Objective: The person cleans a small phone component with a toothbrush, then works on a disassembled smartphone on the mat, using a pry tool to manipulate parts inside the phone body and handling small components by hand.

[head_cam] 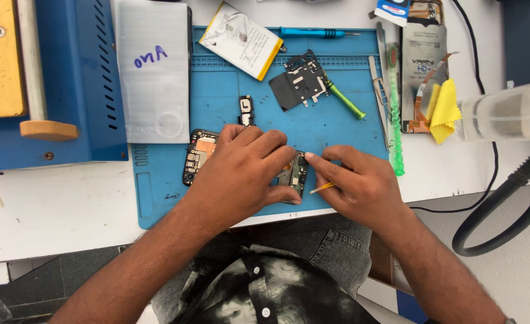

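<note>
An opened phone body [196,157] with bare circuitry lies on a blue work mat [229,90]. My left hand [244,171] rests over its middle, fingers and thumb pressing on the phone. My right hand [355,183] is at the phone's right end [295,174], holding a thin yellow pick [322,188], its forefinger touching the phone's edge. Most of the phone is hidden under my left hand.
On the mat lie a white-and-yellow battery [241,39], a black metal shield plate [298,81], a green-handled screwdriver [346,101], a blue screwdriver [310,33], tweezers [380,96] and a small black part [245,109]. A blue machine [72,84] stands at left, a black hose [511,198] at right.
</note>
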### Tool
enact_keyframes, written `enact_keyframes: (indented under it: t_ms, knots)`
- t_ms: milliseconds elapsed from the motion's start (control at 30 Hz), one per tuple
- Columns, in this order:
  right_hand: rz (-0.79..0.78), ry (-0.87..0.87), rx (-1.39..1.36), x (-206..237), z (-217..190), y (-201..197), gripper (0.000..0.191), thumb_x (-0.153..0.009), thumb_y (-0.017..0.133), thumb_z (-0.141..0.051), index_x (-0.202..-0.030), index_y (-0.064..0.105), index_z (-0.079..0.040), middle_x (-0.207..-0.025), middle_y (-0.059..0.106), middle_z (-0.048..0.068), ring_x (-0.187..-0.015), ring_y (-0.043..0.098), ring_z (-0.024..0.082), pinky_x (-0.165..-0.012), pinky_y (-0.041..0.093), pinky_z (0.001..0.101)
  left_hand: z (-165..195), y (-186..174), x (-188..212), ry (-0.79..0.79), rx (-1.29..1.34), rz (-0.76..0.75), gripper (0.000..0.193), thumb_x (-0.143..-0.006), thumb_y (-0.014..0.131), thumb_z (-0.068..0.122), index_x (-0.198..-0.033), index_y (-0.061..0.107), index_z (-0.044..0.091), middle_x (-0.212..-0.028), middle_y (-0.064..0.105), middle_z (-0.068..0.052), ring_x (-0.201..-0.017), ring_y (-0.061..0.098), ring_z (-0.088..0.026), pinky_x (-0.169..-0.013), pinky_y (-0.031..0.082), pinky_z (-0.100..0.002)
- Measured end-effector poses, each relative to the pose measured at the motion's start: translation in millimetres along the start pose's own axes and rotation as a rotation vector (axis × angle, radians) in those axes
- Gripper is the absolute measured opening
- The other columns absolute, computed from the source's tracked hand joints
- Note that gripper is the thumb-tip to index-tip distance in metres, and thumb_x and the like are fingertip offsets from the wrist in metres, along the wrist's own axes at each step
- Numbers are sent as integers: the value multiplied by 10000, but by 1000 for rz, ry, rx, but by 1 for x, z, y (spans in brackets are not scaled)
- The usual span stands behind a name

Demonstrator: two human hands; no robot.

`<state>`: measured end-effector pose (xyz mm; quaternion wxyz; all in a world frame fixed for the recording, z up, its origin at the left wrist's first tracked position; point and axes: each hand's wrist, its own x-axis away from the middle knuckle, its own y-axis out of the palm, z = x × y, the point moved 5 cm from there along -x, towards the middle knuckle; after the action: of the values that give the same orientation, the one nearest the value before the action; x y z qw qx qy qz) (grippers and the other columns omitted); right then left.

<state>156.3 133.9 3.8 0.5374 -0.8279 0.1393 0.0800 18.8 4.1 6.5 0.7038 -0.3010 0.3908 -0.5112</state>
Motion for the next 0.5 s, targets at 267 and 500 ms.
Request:
enact_keyframes:
  t_ms: [267, 500]
  knots:
    - [-73, -102, 83, 4, 7, 1, 440, -776, 844, -96, -1206, 748, -101, -1030, 694, 38, -761, 676, 153, -609, 543, 326, 2, 5, -1, 0, -3, -21, 634, -745, 789, 585, -1135, 652, 104, -1106, 597, -48, -1024, 574, -244, -937, 417, -492]
    - [-64, -181, 131, 5, 7, 0, 443, -786, 851, -126, -1216, 746, -107, -1013, 682, 26, -765, 658, 157, -604, 516, 336, 3, 8, -2, -11, -1, -43, 632, -724, 801, 583, -1119, 656, 110, -1115, 605, -53, -1015, 579, -247, -930, 426, -493]
